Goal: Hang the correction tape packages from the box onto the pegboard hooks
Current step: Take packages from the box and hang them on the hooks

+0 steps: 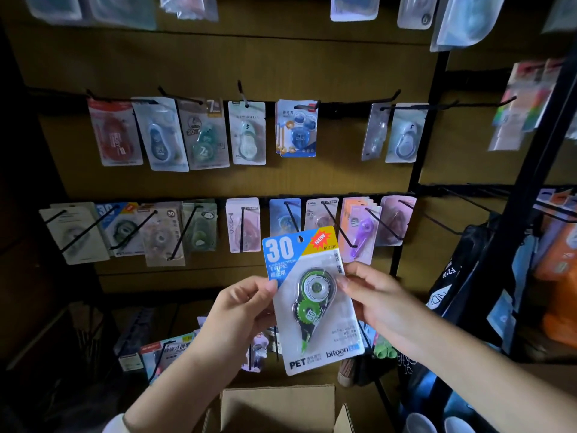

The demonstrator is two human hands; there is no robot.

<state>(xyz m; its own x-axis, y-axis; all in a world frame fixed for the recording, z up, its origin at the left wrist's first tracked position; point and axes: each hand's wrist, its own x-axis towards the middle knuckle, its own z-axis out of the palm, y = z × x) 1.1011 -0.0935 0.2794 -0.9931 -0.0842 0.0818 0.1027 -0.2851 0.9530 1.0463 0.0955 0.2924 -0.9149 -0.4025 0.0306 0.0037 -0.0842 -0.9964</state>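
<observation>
A correction tape package (312, 301) with a blue and yellow top marked "30" and a green dispenser is upright in front of the pegboard (218, 64). My left hand (242, 307) pinches its left edge. My right hand (371, 295) pinches its right edge. The package's hang hole sits just below the lower row of black hooks (293, 217). A matching "30" package (117, 228) hangs on a hook at the lower left. The open cardboard box (278, 407) is below my hands; its contents are hidden.
Two rows of hooks carry several other correction tape packs. An upper hook (343, 103) between packs is bare. A black rack frame (530, 170) with more goods stands to the right. More packs hang low, behind the box.
</observation>
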